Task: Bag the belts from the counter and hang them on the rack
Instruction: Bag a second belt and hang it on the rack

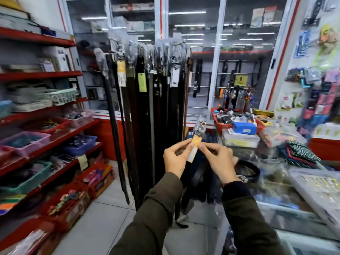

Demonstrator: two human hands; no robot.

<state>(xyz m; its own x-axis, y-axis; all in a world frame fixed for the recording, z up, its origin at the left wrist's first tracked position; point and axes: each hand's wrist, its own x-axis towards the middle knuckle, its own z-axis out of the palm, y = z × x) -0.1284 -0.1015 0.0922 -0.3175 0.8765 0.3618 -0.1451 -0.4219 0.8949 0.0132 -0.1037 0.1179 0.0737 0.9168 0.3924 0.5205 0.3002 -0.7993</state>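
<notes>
My left hand and my right hand both pinch a black belt near its top, where a yellow and white tag hangs. Its metal buckle sits inside a clear plastic bag and points up; the strap hangs down between my arms. The belt rack stands just behind, crowded with hanging dark belts in plastic sleeves. Another black belt lies coiled on the glass counter, right of my right hand.
Red shelves with baskets of small goods line the left side. A red tray of items and a blue box sit on the counter's far end. Folded cloths and a tray of trinkets lie at the right. White floor tiles run between shelves and rack.
</notes>
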